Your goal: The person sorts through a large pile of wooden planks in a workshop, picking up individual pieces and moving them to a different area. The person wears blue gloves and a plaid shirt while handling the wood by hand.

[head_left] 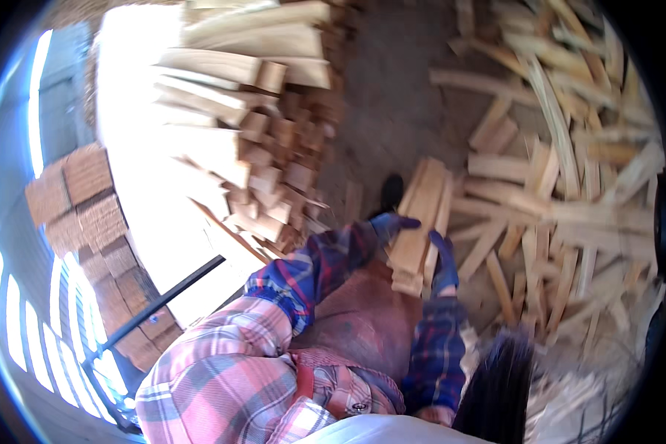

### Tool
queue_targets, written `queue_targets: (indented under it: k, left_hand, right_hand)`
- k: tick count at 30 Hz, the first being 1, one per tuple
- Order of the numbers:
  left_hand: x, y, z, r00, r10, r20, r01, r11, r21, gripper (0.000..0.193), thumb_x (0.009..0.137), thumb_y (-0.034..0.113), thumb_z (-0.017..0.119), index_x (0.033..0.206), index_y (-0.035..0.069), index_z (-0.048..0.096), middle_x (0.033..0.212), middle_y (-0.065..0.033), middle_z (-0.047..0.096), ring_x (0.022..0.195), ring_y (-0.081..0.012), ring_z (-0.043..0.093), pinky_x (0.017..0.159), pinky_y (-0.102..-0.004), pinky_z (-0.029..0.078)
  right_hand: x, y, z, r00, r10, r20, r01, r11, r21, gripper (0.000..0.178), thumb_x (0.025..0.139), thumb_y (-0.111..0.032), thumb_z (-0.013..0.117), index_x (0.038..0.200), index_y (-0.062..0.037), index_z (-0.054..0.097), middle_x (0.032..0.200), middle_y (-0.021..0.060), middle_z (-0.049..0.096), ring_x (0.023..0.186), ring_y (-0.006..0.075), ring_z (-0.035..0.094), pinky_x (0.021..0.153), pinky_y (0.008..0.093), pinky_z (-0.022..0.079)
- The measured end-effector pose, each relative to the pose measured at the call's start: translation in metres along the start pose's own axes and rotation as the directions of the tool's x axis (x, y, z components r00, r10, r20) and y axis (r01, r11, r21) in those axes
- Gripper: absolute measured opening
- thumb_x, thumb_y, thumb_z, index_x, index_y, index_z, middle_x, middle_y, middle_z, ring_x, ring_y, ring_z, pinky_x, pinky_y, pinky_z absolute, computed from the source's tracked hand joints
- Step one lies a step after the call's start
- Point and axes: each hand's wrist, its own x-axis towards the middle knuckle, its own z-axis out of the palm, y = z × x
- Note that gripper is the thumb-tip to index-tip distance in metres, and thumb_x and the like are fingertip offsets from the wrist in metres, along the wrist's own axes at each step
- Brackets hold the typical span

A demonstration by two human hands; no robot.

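Observation:
A bundle of short, pale wooden boards is held between my two hands, in front of my apron. My left hand, in a blue-purple glove, presses on its left side with the fingers against the wood. On the opposite side my right hand, gloved the same way, grips the bundle's right edge. Several boards lie together lengthwise, their near ends slightly uneven. Parts of both hands' fingers are hidden against the wood.
At the left stands a tall stack of cut boards, brightly lit. Loose wood pieces lie heaped on the floor at the right. Brick-like brown blocks are piled at the far left, near a black metal bar. A dark shoe shows beyond my left hand.

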Motion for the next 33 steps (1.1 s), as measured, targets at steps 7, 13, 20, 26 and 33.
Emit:
queue_targets:
  k: [7, 13, 20, 26, 33]
  left_hand:
    - [-0.154, 0.011, -0.041, 0.737, 0.639, 0.221, -0.497, 0.734, -0.463, 0.053, 0.087, 0.016, 0.067, 0.133, 0.000, 0.046, 0.117, -0.0115, 0.061, 0.102, -0.0169, 0.062, 0.089, -0.0327, 0.051]
    - [-0.278, 0.051, -0.073, 0.329, 0.877, -0.350, -0.869, 0.136, -0.476, 0.056, 0.084, 0.008, 0.065, 0.133, 0.001, 0.039, 0.117, -0.0144, 0.058, 0.102, -0.0239, 0.062, 0.086, -0.0358, 0.053]
    - [-0.240, 0.345, -0.126, 0.009, 0.915, -0.403, -0.953, -0.114, -0.280, 0.055, 0.086, 0.011, 0.067, 0.134, 0.006, 0.042, 0.116, -0.0111, 0.057, 0.096, -0.0202, 0.059, 0.083, -0.0337, 0.051]
    - [-0.131, 0.266, -0.046, 0.402, 0.906, 0.136, -0.904, 0.368, 0.218, 0.050, 0.087, 0.005, 0.064, 0.133, 0.006, 0.044, 0.110, -0.0067, 0.060, 0.098, -0.0152, 0.058, 0.081, -0.0292, 0.051]
    - [0.031, 0.092, 0.024, 0.865, 0.348, 0.361, -0.500, 0.547, 0.671, 0.022, 0.089, 0.015, 0.062, 0.108, 0.004, 0.061, 0.098, -0.0069, 0.064, 0.091, -0.0140, 0.059, 0.074, -0.0293, 0.048]
  right_hand:
    - [-0.185, -0.084, 0.139, 0.800, -0.520, 0.299, 0.586, 0.785, -0.201, 0.094, 0.081, -0.025, 0.074, 0.148, 0.0051, 0.015, 0.147, 0.0191, 0.028, 0.132, 0.0277, 0.034, 0.108, 0.0350, 0.032]
    - [-0.254, -0.174, 0.273, 0.377, -0.406, 0.833, 0.858, 0.492, -0.148, 0.094, 0.079, -0.028, 0.074, 0.150, -0.0003, 0.018, 0.144, 0.0183, 0.036, 0.129, 0.0240, 0.040, 0.107, 0.0351, 0.033]
    - [-0.253, -0.357, 0.396, -0.173, -0.679, 0.714, 0.734, -0.572, -0.366, 0.063, 0.072, -0.059, 0.065, 0.105, -0.0060, 0.066, 0.119, 0.0204, 0.058, 0.115, 0.0347, 0.053, 0.096, 0.0447, 0.042]
    - [-0.113, -0.190, 0.202, 0.394, -0.770, 0.502, 0.664, -0.140, -0.735, 0.051, 0.082, -0.039, 0.064, 0.121, -0.0052, 0.057, 0.124, 0.0220, 0.056, 0.115, 0.0372, 0.054, 0.094, 0.0436, 0.046]
    - [-0.117, 0.061, -0.208, 0.930, -0.362, 0.065, 0.110, 0.105, -0.988, 0.040, 0.087, -0.036, 0.058, 0.108, -0.0032, 0.066, 0.108, 0.0200, 0.066, 0.103, 0.0358, 0.062, 0.088, 0.0428, 0.049]
